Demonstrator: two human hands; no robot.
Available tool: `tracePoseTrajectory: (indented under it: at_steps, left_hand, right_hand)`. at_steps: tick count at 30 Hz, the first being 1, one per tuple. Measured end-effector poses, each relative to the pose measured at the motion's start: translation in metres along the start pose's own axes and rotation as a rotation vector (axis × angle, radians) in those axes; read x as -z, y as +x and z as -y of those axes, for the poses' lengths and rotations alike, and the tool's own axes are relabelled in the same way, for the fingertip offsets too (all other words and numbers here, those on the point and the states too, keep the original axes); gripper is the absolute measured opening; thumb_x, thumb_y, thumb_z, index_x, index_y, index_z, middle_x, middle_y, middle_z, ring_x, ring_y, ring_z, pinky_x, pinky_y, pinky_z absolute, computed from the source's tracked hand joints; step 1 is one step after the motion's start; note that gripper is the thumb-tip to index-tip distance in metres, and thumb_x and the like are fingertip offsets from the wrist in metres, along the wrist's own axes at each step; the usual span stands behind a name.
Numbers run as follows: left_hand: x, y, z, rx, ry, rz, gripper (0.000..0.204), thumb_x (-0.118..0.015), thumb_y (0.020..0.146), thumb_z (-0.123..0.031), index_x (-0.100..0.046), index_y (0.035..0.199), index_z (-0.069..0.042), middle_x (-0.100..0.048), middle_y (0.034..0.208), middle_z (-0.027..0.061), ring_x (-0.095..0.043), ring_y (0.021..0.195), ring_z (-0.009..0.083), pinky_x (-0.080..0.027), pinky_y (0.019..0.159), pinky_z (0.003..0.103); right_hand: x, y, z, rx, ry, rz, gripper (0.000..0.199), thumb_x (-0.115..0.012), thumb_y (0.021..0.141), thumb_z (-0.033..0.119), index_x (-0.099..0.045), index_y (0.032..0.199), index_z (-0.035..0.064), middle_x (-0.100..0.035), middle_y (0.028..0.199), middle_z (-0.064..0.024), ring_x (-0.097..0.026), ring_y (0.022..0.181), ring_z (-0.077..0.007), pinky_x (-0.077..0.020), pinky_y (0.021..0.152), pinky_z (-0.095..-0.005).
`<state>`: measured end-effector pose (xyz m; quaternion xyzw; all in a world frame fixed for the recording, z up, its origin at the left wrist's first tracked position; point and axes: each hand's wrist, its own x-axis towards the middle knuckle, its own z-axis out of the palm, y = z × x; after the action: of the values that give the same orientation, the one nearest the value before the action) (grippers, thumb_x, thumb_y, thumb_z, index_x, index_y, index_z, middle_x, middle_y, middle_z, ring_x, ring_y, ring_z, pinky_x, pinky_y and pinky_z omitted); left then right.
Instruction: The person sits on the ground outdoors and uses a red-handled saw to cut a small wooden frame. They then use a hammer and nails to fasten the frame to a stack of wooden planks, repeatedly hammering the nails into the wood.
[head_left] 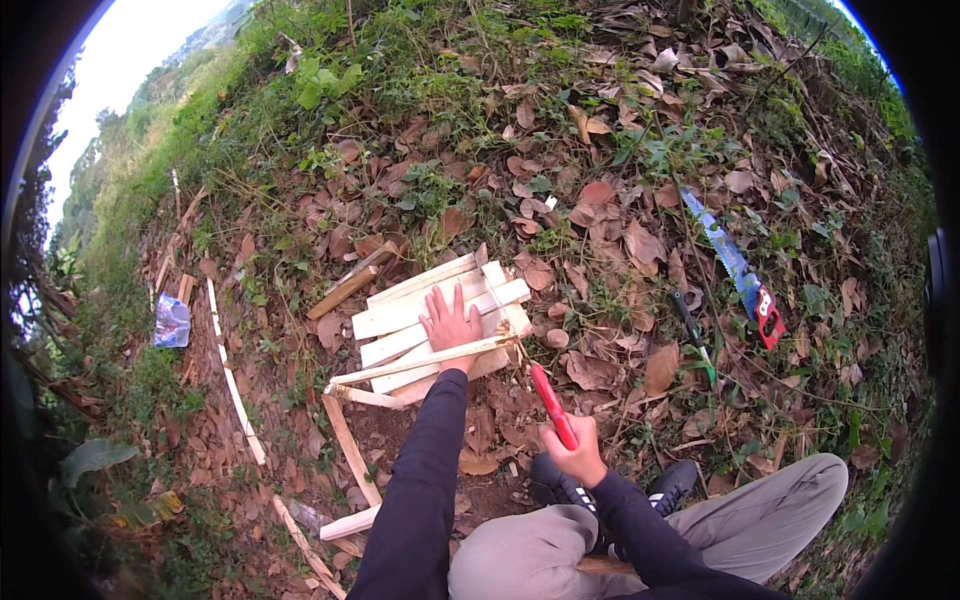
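In the centre of the frame, the slatted wooden piece (400,315) lies directly under the left hand (450,320), which is spread flat, palm down, fingers pointing up the frame. A narrow wooden strip (425,362) crosses just below that hand. Right of lower centre, the right hand (577,452) is wrapped around a red-handled tool (551,400), below and to the right of the slats; the tool's far end reaches their right edge, though whether it touches is unclear.
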<state>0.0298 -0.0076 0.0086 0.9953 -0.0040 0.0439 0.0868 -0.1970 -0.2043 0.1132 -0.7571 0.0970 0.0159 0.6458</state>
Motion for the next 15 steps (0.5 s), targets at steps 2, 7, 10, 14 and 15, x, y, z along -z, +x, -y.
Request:
tracePoseTrajectory:
  at_steps: [2,7,10,14,15]
  left_hand:
    - [0.000,-0.001,-0.004,-0.002,0.016,-0.014,0.058,-0.046,0.099,-0.042,-0.042,0.153,-0.021,-0.025,0.162,0.0223,-0.021,0.150,0.0422,-0.016,0.118,0.063]
    - [-0.008,-0.002,-0.021,0.145,0.055,0.040,0.053,-0.041,0.103,-0.038,-0.042,0.153,-0.020,-0.026,0.161,0.0234,-0.020,0.150,0.0430,-0.015,0.118,0.063]
    - [-0.011,-0.014,-0.023,0.147,0.012,-0.058,0.052,-0.038,0.104,-0.038,-0.042,0.152,-0.019,-0.026,0.161,0.0239,-0.020,0.150,0.0425,-0.014,0.118,0.063]
    - [-0.007,-0.020,-0.020,-0.038,0.005,-0.024,0.056,-0.038,0.103,-0.038,-0.039,0.154,-0.015,-0.027,0.162,0.0217,-0.021,0.150,0.0424,-0.013,0.119,0.061]
    - [-0.007,-0.019,-0.017,-0.067,-0.014,-0.042,0.057,-0.038,0.103,-0.039,-0.038,0.154,-0.013,-0.027,0.162,0.0216,-0.022,0.149,0.0421,-0.013,0.119,0.061]
  right_hand:
    - [0.026,-0.043,0.000,0.044,-0.021,0.035,0.028,-0.067,0.081,0.011,-0.051,0.058,0.0036,-0.044,0.047,-0.0068,-0.046,0.038,-0.0159,-0.0380,0.044,-0.0333]
    - [0.006,-0.018,0.007,0.131,-0.002,-0.024,0.026,-0.068,0.080,0.013,-0.053,0.062,0.0044,-0.047,0.049,-0.0104,-0.050,0.040,-0.0231,-0.0390,0.045,-0.0360]
    - [0.021,-0.023,-0.006,-0.002,-0.011,-0.044,0.028,-0.069,0.081,0.014,-0.052,0.061,0.0032,-0.046,0.048,-0.0090,-0.047,0.040,-0.0186,-0.0377,0.045,-0.0344]
    - [0.059,-0.049,0.001,0.034,-0.022,0.113,0.029,-0.069,0.080,0.012,-0.051,0.059,0.0038,-0.044,0.047,-0.0066,-0.046,0.039,-0.0170,-0.0364,0.044,-0.0333]
    - [0.057,-0.041,0.001,0.034,-0.031,0.111,0.030,-0.069,0.081,0.013,-0.051,0.059,0.0037,-0.044,0.047,-0.0069,-0.046,0.039,-0.0175,-0.0363,0.044,-0.0333]
